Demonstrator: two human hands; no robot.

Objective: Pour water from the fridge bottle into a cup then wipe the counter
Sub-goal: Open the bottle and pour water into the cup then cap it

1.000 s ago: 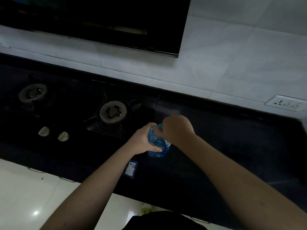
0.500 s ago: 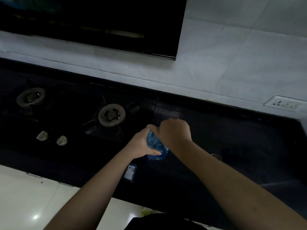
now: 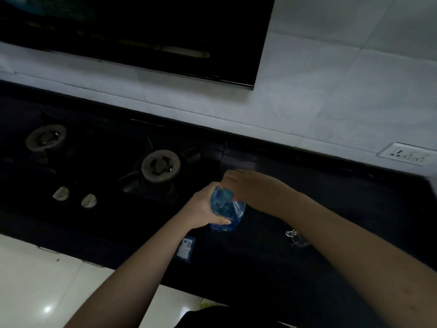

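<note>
Bottle upright mid-surface, your left hand wrapped round it, right hand pinching the cap; glass cup near on the right.

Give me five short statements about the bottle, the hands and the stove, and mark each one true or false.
1. The left hand grips the bottle. True.
2. The bottle lies on its side. False: it stands upright on the counter.
3. The right hand is at the bottle's cap. True.
4. A pot sits on the nearer burner. False: it is bare.
5. The bottle stands left of the stove knobs. False: it stands right of them.
</note>
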